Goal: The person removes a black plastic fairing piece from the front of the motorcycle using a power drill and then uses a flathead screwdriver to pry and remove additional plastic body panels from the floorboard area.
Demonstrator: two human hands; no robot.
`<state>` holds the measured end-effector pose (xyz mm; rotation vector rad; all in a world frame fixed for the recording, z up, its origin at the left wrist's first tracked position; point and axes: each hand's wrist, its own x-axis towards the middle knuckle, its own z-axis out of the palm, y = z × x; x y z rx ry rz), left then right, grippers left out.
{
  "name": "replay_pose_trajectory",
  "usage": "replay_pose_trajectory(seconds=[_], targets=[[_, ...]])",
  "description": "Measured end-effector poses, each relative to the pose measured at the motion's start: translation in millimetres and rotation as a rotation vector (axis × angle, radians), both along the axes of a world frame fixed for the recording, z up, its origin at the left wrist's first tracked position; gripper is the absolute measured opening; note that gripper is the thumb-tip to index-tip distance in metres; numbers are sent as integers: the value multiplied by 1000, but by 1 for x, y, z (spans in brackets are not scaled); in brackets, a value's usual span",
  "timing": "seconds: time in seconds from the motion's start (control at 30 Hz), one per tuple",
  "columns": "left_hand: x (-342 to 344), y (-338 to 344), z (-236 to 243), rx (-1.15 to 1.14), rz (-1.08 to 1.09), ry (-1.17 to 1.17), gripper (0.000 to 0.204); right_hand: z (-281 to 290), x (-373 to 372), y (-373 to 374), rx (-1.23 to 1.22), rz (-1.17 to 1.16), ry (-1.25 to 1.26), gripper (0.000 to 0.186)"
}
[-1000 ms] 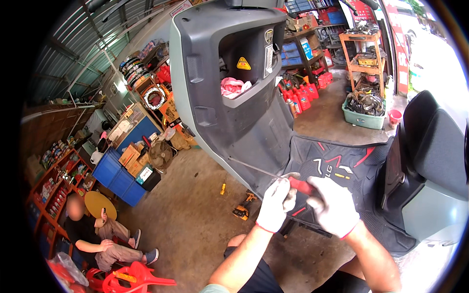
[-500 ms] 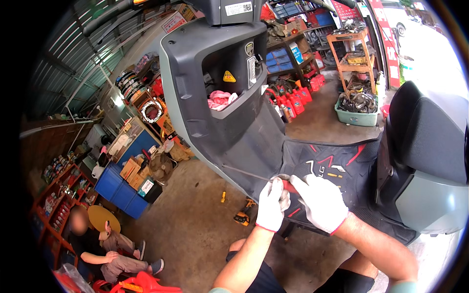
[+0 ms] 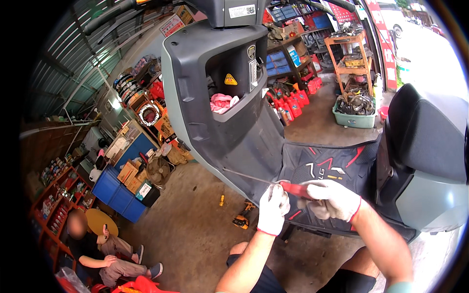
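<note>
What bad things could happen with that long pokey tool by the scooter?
The screwdriver has a long thin shaft reaching to the scooter's front panel; if it slips, it might scratch the plastic. The left hand grips close to the shaft, so a slip could jab the glove. A cordless drill lies on the floor nearby and could trip someone.

A scooter repair workshop: a scooter (image 3: 234,97) on bare concrete, parts shelves (image 3: 293,44), red oil bottles (image 3: 288,105), hanging tyres (image 3: 128,83).

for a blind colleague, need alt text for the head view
Two white-gloved hands, left hand and right hand, hold a red-handled screwdriver, its long shaft against a grey scooter leg shield in a cluttered workshop.
</note>
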<state>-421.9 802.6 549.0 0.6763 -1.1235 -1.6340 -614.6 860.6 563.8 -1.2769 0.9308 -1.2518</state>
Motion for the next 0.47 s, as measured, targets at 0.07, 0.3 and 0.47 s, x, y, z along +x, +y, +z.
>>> replay_pose_trajectory(seconds=[0.07, 0.3, 0.47], targets=[[-1, -1, 2, 13, -29, -1, 27, -1, 7, -5, -525, -222, 482, 47], [-7, -3, 4, 1, -29, 69, 30, 2, 6, 12, 59, 21, -98, 52], [2, 1, 1, 7, -102, 68, 34, -5, 8, 9, -649, -441, 875, 53]])
